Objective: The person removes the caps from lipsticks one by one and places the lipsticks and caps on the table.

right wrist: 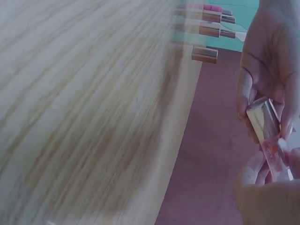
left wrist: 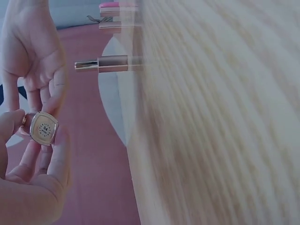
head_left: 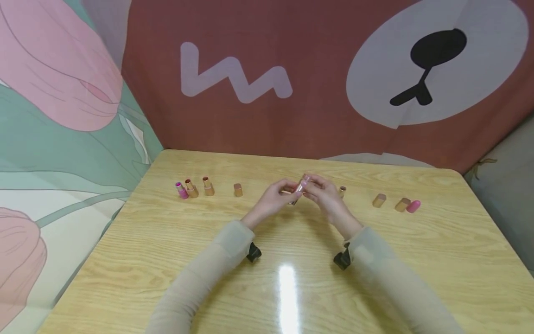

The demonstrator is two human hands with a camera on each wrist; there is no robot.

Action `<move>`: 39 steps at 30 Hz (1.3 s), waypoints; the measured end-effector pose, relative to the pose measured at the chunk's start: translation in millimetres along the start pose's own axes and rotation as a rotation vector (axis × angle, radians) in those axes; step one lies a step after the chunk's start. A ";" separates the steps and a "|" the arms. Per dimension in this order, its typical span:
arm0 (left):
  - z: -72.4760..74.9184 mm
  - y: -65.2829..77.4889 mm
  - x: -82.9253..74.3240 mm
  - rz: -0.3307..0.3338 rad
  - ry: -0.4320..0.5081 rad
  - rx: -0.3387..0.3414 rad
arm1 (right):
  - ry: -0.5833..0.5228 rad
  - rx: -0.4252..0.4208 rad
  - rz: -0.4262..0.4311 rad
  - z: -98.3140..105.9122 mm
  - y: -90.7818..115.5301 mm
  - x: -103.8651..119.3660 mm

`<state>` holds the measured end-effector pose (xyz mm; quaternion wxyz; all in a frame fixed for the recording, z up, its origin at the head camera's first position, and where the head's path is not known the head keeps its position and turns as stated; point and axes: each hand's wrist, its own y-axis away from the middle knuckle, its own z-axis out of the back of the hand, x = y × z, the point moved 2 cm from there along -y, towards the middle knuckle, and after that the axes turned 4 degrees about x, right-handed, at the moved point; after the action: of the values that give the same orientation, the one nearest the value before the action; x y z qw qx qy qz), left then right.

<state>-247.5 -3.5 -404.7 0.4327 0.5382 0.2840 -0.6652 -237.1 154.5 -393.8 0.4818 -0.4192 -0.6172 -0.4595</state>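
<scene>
Over the back middle of the table, both hands meet around one lipstick (head_left: pixel 301 184). My left hand (head_left: pixel 275 198) grips its gold-and-silver lower part (right wrist: pixel 262 119) between thumb and fingers. The other end, a pinkish clear part (right wrist: pixel 272 152), is pinched by my right hand (head_left: pixel 327 194). Tilted in the head view, the lipstick shows its round-cornered end with a printed label (left wrist: pixel 44 129) in the left wrist view. Just beyond the right hand stands an uncapped gold lipstick tube (head_left: pixel 342 191), partly hidden by that hand.
On the left stand a magenta tube (head_left: pixel 181 190) and two uncapped gold tubes (head_left: pixel 191 188), with a gold block-shaped cap (head_left: pixel 238 189) nearer the middle. Two more such caps (head_left: pixel 379 200) and a pink cap (head_left: pixel 413 206) are at the right. A patterned curtain (head_left: pixel 250 125) hangs behind the table.
</scene>
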 end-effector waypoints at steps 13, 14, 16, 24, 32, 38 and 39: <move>11.5 7.9 -0.4 -0.013 0.012 0.061 | -0.055 0.064 -0.009 -1.0 -1.9 4.0; 12.0 8.4 -0.6 -0.015 0.006 0.063 | -0.065 0.063 -0.009 -0.5 -2.2 4.2; 13.0 9.3 -1.3 -0.018 -0.005 0.067 | -0.082 0.071 -0.006 0.5 -2.3 4.9; 15.7 10.0 0.0 -0.004 -0.012 0.077 | -0.128 0.077 0.008 1.1 -1.2 6.1; 23.3 14.2 3.5 0.018 -0.006 0.044 | -0.173 0.057 0.114 4.7 -0.2 10.5; 32.3 15.3 5.1 0.019 -0.004 0.016 | -0.157 0.046 0.137 6.9 -0.7 14.4; 33.9 15.5 5.2 0.022 -0.007 0.011 | -0.153 0.048 0.141 7.4 -0.6 14.7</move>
<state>-250.0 -40.8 -399.6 0.4383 0.5412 0.2728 -0.6638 -242.0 162.6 -380.3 0.4744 -0.4839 -0.6319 -0.3761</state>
